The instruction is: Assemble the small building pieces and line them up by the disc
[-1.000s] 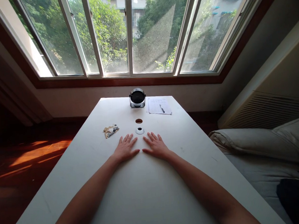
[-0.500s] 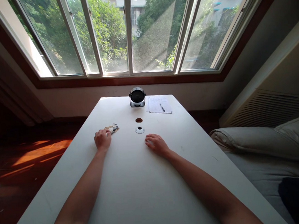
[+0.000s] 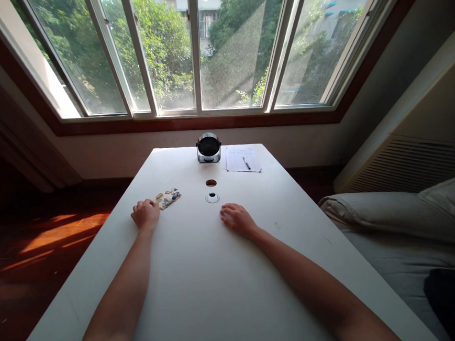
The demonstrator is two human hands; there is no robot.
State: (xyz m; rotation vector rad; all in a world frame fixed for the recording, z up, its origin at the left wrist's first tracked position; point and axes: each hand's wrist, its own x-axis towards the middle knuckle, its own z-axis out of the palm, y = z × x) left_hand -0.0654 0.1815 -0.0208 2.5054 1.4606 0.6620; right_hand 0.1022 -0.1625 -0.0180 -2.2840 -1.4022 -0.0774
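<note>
My left hand [image 3: 146, 214] rests on the white table [image 3: 205, 288] with its fingers curled into a loose fist; whether it holds anything is hidden. Just right of its knuckles lies a small cluster of flat patterned pieces [image 3: 168, 198], with a few lying apart at the cluster's left end. My right hand [image 3: 237, 218] lies on the table at centre right, fingers bent under, nothing visible in it. A white round cap [image 3: 212, 197] sits between the two hands, a little further away.
Beyond the cap is a round hole [image 3: 211, 183] in the tabletop. At the far edge stand a small round black device [image 3: 209, 148] and a paper sheet [image 3: 237, 159] with a pen [image 3: 246, 163]. A bed with a pillow [image 3: 392, 215] borders the table's right side.
My left hand left the centre, reached the patterned pieces, curled shut and drew back to the left. A few pieces now lie apart from the cluster. My right hand's fingers curled under.
</note>
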